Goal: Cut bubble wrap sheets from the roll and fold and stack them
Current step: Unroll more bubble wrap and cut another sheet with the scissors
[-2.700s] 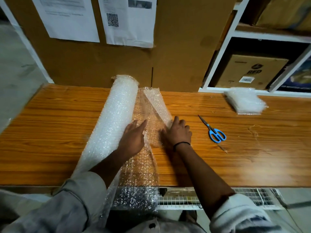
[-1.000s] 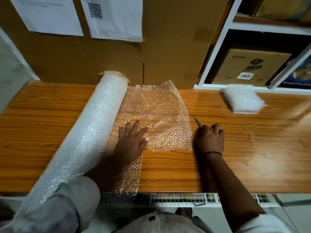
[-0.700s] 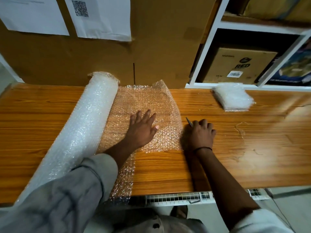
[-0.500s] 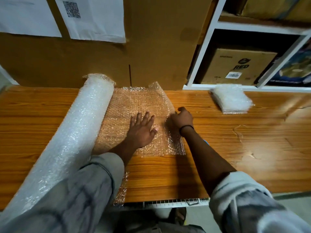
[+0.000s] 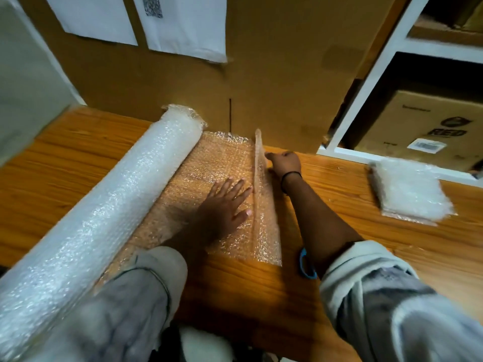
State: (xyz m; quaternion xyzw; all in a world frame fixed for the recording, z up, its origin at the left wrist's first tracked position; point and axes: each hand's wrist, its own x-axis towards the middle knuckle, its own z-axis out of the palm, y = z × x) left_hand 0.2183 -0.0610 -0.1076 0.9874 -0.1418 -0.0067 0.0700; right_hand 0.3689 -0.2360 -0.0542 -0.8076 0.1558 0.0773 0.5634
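A thick bubble wrap roll lies diagonally on the wooden table. An unrolled sheet spreads from it to the right. My left hand presses flat on the sheet, fingers spread. My right hand pinches the sheet's right edge near the far end and lifts it, so the edge stands up as a ridge. Blue-handled scissors lie under my right forearm, mostly hidden. A stack of folded sheets sits at the right.
A tall cardboard panel with taped papers stands right behind the table. White shelving at the right holds a cardboard box. The table's left edge meets a grey floor.
My right hand picked up then set down the scissors, moved to the sheet's right edge and lifted it. The left hand stayed flat on the sheet. The camera moved closer.
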